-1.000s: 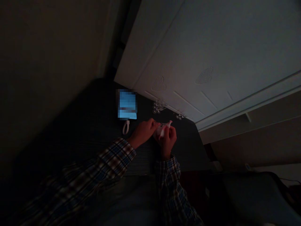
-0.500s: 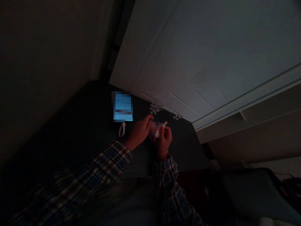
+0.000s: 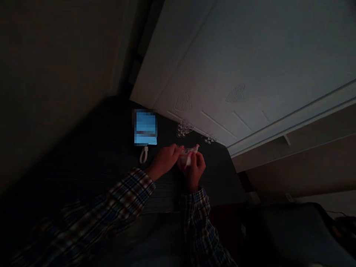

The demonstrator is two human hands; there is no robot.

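Note:
A small pink-and-white packet [image 3: 187, 159], soft and crumpled like thin plastic, is between my two hands above the dark tabletop. My left hand [image 3: 166, 159] reaches in from the left, its fingertips closed on the packet's left upper edge. My right hand [image 3: 197, 168] pinches the packet from the right, and a twisted corner sticks up past the fingers. In the dim light I cannot make out what the packet contains. Just behind it lies a cluster of small shiny round pieces [image 3: 184, 128]. Plaid sleeves cover both my forearms.
A lit phone-like screen [image 3: 146, 126], blurred out, stands left of my hands, with a pale loop strap [image 3: 144, 154] beside it. More shiny pieces [image 3: 210, 139] lie along the white panel [image 3: 236, 66] with heart patterns. The dark tabletop [image 3: 111, 155] meets a wall at left.
My left fingers have shifted down and right, now lying flatter across the packet's edge. My right hand has moved slightly to the right, still pinching the packet.

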